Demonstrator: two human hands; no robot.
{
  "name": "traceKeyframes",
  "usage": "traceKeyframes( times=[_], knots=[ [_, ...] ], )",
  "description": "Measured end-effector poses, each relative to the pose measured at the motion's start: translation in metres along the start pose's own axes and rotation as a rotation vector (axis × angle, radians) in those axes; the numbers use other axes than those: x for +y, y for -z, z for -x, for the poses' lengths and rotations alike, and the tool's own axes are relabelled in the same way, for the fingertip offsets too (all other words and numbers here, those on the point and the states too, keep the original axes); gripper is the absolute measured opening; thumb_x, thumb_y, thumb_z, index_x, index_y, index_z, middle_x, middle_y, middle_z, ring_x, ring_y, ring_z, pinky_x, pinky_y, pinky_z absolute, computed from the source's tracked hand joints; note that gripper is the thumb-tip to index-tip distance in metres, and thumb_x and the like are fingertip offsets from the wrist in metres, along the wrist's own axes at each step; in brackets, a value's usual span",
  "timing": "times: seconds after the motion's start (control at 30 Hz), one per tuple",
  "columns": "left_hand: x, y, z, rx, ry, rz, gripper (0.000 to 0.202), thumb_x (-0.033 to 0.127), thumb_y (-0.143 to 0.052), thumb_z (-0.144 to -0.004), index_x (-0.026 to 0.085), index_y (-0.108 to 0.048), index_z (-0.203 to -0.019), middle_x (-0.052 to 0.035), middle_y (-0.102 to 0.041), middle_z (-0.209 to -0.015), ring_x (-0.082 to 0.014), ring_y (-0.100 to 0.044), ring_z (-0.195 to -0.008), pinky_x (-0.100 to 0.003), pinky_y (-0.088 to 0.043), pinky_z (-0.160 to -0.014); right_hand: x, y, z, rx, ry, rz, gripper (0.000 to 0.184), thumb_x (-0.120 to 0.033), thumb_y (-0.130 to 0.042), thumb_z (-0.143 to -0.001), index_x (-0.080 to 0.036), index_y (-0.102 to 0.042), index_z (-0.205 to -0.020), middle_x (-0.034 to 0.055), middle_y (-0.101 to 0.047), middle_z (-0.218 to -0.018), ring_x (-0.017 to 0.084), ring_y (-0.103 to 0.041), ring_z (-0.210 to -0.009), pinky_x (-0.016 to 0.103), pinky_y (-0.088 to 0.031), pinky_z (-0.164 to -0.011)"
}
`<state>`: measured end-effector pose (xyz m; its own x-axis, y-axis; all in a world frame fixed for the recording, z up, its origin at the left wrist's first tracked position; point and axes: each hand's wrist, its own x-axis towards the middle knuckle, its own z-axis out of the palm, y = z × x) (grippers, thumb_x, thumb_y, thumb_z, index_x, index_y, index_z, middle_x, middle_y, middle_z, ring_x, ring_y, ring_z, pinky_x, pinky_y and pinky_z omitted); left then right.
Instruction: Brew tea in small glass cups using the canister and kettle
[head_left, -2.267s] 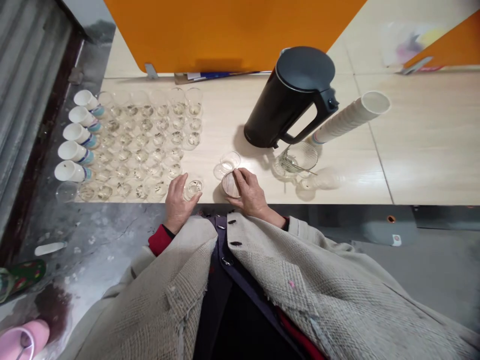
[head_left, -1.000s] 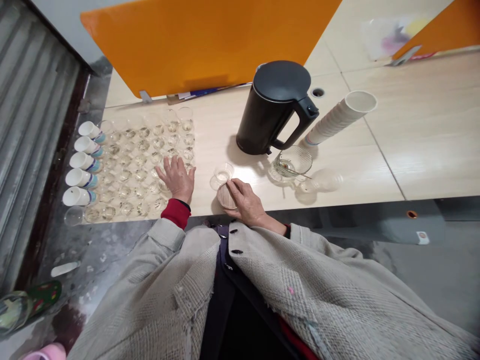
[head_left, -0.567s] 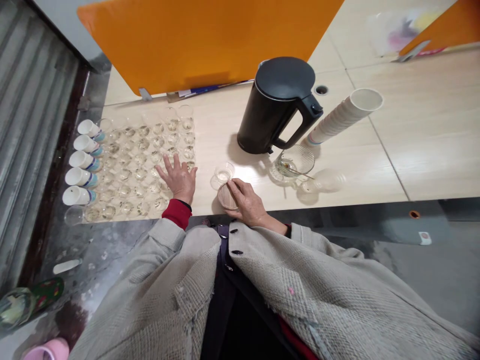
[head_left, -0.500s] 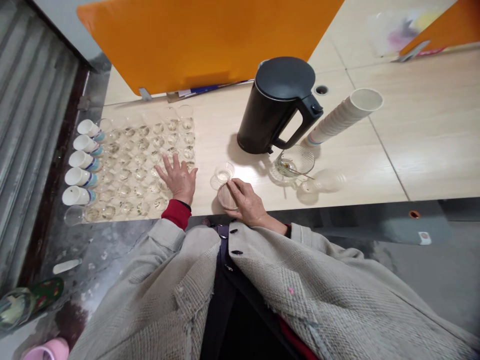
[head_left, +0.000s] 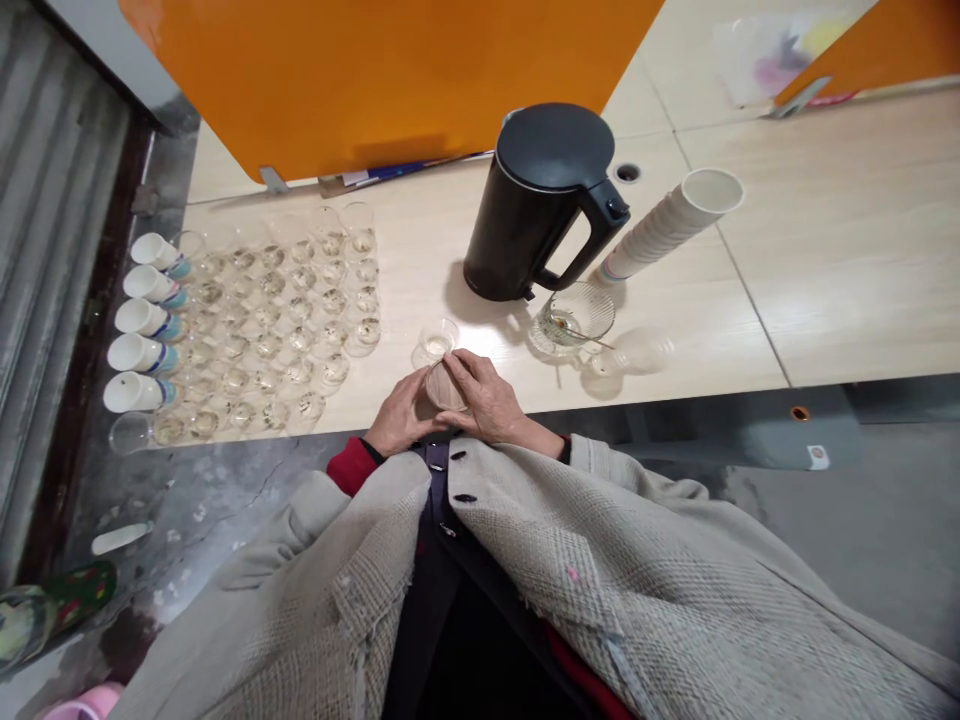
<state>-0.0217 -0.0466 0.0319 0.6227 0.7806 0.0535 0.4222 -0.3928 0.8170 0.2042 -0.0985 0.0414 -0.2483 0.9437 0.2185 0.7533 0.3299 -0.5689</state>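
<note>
A round, clear-rimmed cup (head_left: 445,388), brownish inside, is held close to my body at the table's front edge. My right hand (head_left: 491,402) grips its right side, thumb and fingers curved round the rim. From the left, my left hand (head_left: 397,415) has its fingers closed against the same cup; its fingertips are partly hidden. Just beyond stands a small clear plastic cup (head_left: 437,342). Further left, several rows of clear plastic cups (head_left: 268,316) hold dark bits that look like leaves.
White paper cups (head_left: 137,352) line the far left side. A black electric kettle (head_left: 517,230) stands behind my hands. Right of it are a ribbed glass bowl (head_left: 592,310) with a thin stick, a leaning stack of paper cups (head_left: 667,228) and an orange partition (head_left: 390,80) behind.
My left hand has left the rows of clear cups, moved right and closed on the round cup beside my right hand. The view has shifted slightly.
</note>
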Motion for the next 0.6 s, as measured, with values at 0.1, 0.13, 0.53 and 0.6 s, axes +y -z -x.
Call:
traceKeyframes(
  times=[0.1, 0.13, 0.53, 0.6],
  knots=[
    [-0.007, -0.018, -0.012, 0.020, 0.006, 0.077, 0.101, 0.058, -0.087, -0.078, 0.019, -0.043, -0.159, -0.0208, -0.056, -0.159, -0.0375, -0.057, -0.146, -0.057, -0.047, -0.124, -0.001, -0.004, -0.001, -0.002, -0.033, 0.018, 0.096, -0.080, -0.051, -0.096, -0.021, -0.031, -0.169, 0.0210, -0.048, -0.158, 0.040, -0.051, -0.137, 0.064, -0.054, -0.112],
    [-0.009, -0.023, -0.015, 0.040, 0.010, 0.088, 0.100, 0.058, -0.086, -0.078, 0.018, -0.043, -0.158, -0.0211, -0.056, -0.159, -0.0373, -0.057, -0.146, -0.056, -0.047, -0.124, -0.001, -0.005, -0.002, 0.000, -0.040, 0.027, 0.095, -0.080, -0.051, -0.096, -0.021, -0.034, -0.169, 0.0210, -0.049, -0.157, 0.040, -0.051, -0.136, 0.063, -0.055, -0.112],
    [-0.017, -0.037, -0.018, 0.129, 0.011, 0.040, 0.097, 0.066, -0.082, -0.076, 0.016, -0.047, -0.151, -0.0206, -0.061, -0.152, -0.0365, -0.062, -0.140, -0.052, -0.050, -0.120, 0.003, -0.006, -0.003, -0.004, -0.013, 0.046, 0.097, -0.084, -0.043, -0.096, -0.016, -0.041, -0.165, 0.0220, -0.049, -0.158, 0.039, -0.048, -0.141, 0.061, -0.052, -0.117],
    [-0.014, -0.036, -0.018, 0.129, 0.022, 0.026, 0.097, 0.065, -0.082, -0.077, 0.016, -0.046, -0.151, -0.0206, -0.061, -0.151, -0.0363, -0.062, -0.140, -0.052, -0.050, -0.120, 0.004, -0.006, -0.004, -0.013, -0.016, 0.031, 0.096, -0.085, -0.044, -0.096, -0.019, -0.040, -0.166, 0.0207, -0.049, -0.159, 0.039, -0.048, -0.142, 0.062, -0.051, -0.117]
  ],
)
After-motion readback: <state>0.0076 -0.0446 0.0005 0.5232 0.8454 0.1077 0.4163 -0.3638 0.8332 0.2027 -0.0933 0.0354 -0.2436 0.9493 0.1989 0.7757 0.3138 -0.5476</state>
